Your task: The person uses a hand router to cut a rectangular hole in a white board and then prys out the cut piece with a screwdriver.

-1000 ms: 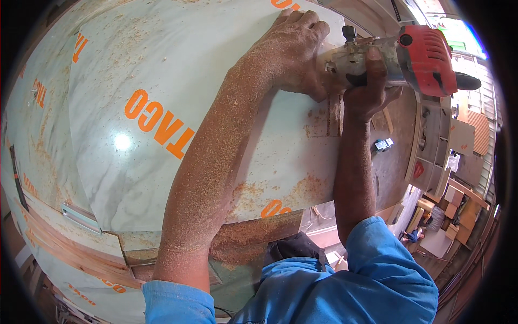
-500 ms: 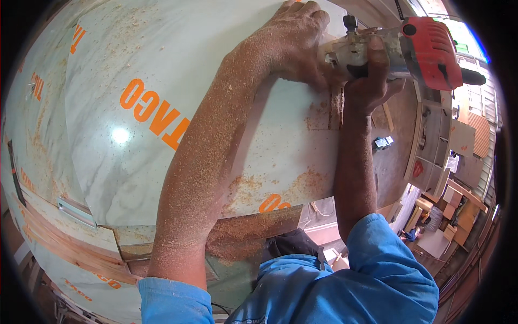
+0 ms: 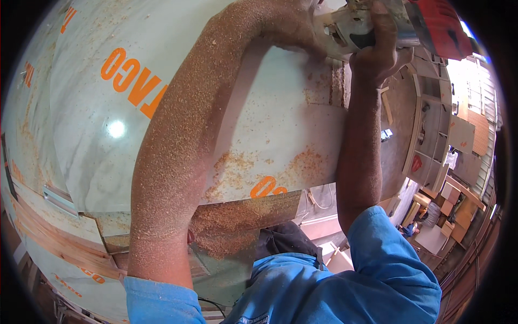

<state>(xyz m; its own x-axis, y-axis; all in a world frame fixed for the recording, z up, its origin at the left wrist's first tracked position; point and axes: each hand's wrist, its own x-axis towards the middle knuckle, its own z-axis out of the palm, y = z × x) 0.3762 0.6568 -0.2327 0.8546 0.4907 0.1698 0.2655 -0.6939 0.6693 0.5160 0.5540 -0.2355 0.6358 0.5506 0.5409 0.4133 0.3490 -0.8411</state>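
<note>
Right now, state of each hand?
Left hand: beside the power tool, partly out of frame; grip cannot be told.
Right hand: closed around the power tool.

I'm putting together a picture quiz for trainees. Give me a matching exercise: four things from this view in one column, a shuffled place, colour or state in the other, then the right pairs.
Things
1. power tool
2. shirt
3. right hand
4. sawdust

Descriptions
A. scattered over the pale board and the left forearm
B. partly red, cut off by the picture's top edge
C. gripping the power tool
D. blue

Pairs: 1-B, 2-D, 3-C, 4-A
</note>
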